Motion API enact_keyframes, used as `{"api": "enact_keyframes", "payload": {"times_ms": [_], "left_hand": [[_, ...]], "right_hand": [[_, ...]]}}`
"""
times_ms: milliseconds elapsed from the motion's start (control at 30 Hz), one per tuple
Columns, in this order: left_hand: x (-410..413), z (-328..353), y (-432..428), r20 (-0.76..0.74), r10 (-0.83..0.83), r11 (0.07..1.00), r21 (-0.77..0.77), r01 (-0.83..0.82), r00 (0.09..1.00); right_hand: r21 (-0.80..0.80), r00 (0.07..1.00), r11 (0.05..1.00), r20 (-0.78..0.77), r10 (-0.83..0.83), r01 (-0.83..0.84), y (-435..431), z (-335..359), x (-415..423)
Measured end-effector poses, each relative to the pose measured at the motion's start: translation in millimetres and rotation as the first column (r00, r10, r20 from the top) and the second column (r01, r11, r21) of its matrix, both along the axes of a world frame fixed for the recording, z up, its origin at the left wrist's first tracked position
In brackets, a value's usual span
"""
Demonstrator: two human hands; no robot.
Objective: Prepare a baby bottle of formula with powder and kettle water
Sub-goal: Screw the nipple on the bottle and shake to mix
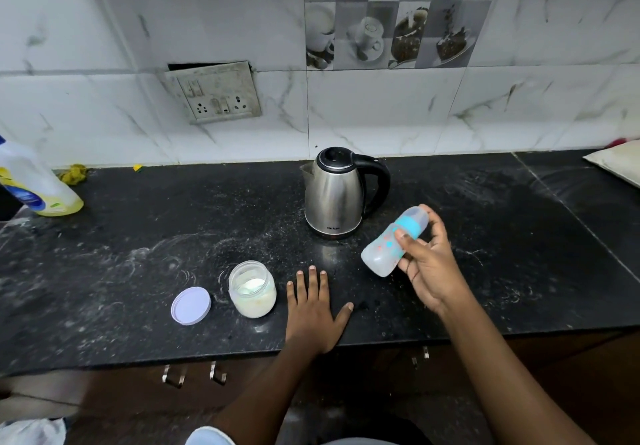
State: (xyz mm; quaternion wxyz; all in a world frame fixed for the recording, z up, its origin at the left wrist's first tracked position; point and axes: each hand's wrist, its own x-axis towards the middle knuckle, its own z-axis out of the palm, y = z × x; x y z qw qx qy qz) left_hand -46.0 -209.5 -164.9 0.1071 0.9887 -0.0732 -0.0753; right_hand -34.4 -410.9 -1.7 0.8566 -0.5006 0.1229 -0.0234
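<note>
Grip on the baby bottle (391, 242) is shown in the head view, the only view supplied. The bottle is held tilted above the black countertop (138, 254), in front of the steel kettle (334, 195), with its blue collar and clear cap uppermost and its base pointing down to the left. It is gripped by the right hand (427, 264), the thumb laid across the body and the fingers curled behind it. The left hand (311, 313) is pressed flat on the counter with straight, spread fingers and holds nothing; it lies just beside the open powder jar (252, 289), whose pale lid (191, 305) rests next to it.

The bottle is judged to be light, stiff plastic, unlikely to break but smooth and liable to slip if wet. Whether it is filled cannot be told through the cloudy wall. It is best held around the waist of the body, where the thumb already sits, while the collar is turned by the other hand. The kettle is judged heavy and possibly hot, so it should be taken only by its black handle (377, 181). The jar looks light and easily tipped, and should be steadied by its wall.
</note>
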Motion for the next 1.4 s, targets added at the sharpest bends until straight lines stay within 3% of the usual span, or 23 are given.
{"api": "enact_keyframes", "payload": {"times_ms": [133,200,400,600,667,833,900,1033,1267,1333,1400], "left_hand": [[1,-1,0,-0.004,-0.013,1.000,0.022,0.013,1.000],[2,-1,0,-0.002,-0.014,1.000,0.025,0.014,1.000],[1,0,1,-0.007,-0.004,1.000,-0.001,0.004,1.000],[1,0,0,-0.003,-0.005,1.000,-0.003,0.005,1.000],[2,-1,1,-0.001,-0.004,1.000,-0.011,0.004,1.000],[1,-1,1,-0.001,-0.004,1.000,-0.008,0.004,1.000],[0,-1,1,-0.005,-0.008,1.000,-0.005,0.008,1.000],[1,-1,1,-0.011,-0.022,1.000,0.014,0.022,1.000],[1,-1,2,-0.012,-0.009,1.000,-0.012,0.009,1.000],[2,-1,2,-0.015,-0.010,1.000,-0.010,0.010,1.000],[1,0,2,-0.019,-0.016,1.000,0.003,0.016,1.000]], "right_hand": [[-0.075,0.961,0.958,-0.006,0.277,-0.277,17,-2,-22],[-0.080,0.945,0.942,0.006,0.328,-0.327,16,-1,-24],[0.007,0.999,1.000,0.033,0.005,-0.005,-4,9,0],[-0.063,0.962,0.960,-0.004,0.272,-0.271,9,-5,-23],[-0.047,0.971,0.970,0.004,0.240,-0.239,9,-7,-21],[0.048,1.000,0.999,-0.001,-0.020,0.020,4,-7,-4],[0.020,0.999,0.999,-0.012,0.033,-0.033,5,-10,-9],[-0.043,0.941,0.940,-0.043,0.336,-0.337,6,-17,-22],[0.080,0.999,0.995,-0.010,-0.052,0.052,-3,-19,3],[0.034,1.000,0.999,-0.017,-0.006,0.006,0,-19,-2],[-0.033,0.986,0.986,-0.035,0.162,-0.163,8,-22,-12]]}}
